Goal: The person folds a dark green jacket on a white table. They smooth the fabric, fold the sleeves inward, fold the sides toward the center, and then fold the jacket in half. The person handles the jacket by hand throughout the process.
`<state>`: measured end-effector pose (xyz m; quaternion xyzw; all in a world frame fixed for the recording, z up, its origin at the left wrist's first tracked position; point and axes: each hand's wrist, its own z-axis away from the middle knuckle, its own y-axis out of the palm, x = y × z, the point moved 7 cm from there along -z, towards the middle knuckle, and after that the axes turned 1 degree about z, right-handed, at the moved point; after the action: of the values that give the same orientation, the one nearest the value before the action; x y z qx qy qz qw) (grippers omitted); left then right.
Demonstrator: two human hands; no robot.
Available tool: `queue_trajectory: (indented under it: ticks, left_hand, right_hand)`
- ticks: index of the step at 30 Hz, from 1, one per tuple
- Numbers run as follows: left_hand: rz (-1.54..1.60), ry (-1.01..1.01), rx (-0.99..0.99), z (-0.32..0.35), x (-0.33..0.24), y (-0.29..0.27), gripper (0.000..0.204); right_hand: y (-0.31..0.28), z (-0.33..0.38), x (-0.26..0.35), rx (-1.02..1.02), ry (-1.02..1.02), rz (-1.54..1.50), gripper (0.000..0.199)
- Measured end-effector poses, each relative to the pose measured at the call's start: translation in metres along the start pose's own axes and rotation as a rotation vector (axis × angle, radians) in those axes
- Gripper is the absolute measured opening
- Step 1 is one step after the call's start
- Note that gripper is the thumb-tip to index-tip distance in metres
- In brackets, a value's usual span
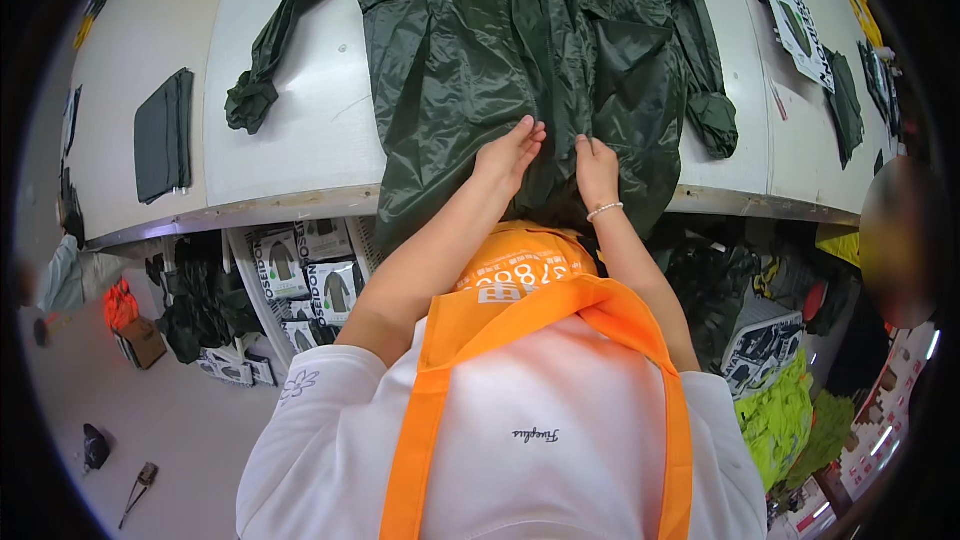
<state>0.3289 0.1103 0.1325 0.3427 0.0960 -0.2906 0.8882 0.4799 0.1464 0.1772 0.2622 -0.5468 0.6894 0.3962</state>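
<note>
A dark green glossy raincoat [450,70] lies spread on the white table, its sleeves out to both sides and its lower hem hanging over the near edge. My left hand [512,152] rests over the coat beside its front opening, fingers slightly apart and loosely bent, with no fabric visible in them. A little to the right, my right hand [597,170] pinches the edge of the front opening between thumb and fingers. A light bead bracelet circles the right wrist.
A folded dark green garment [164,136] lies on the table [300,162] at left. Printed packaging [792,25] and dark folded pieces lie at right. Below the table edge stand white bins [254,278] of packaged garments. Bright yellow-green garments [775,420] are at lower right. People stand at both sides.
</note>
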Motion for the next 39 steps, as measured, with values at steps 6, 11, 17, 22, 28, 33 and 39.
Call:
queue_trajectory:
  ticks: [6,11,17,22,28,33,39]
  left_hand:
    - [-0.024,-0.028,-0.016,-0.001,0.007,0.001,0.026]
    - [-0.129,-0.065,-0.078,-0.004,0.007,-0.001,0.026]
    - [-0.036,-0.028,-0.068,-0.007,0.010,0.000,0.022]
    - [0.090,0.030,-0.064,-0.014,0.016,-0.006,0.018]
    - [0.050,0.013,-0.140,-0.007,0.017,-0.004,0.019]
    - [-0.021,-0.030,-0.143,-0.013,0.020,-0.013,0.019]
    - [0.026,0.020,-0.094,-0.012,0.019,-0.007,0.022]
  right_hand:
    - [0.016,0.008,0.022,0.072,-0.142,0.135,0.038]
    - [0.033,0.000,0.004,0.151,-0.007,-0.105,0.043]
    - [0.003,0.001,0.031,-0.012,-0.196,0.241,0.029]
    - [0.028,0.029,0.077,0.071,-0.420,0.479,0.020]
    - [0.040,0.008,0.045,0.194,-0.159,0.420,0.022]
    - [0.048,-0.001,0.010,0.309,0.200,-0.025,0.017]
    - [0.045,0.012,0.003,0.366,0.440,-0.332,0.010]
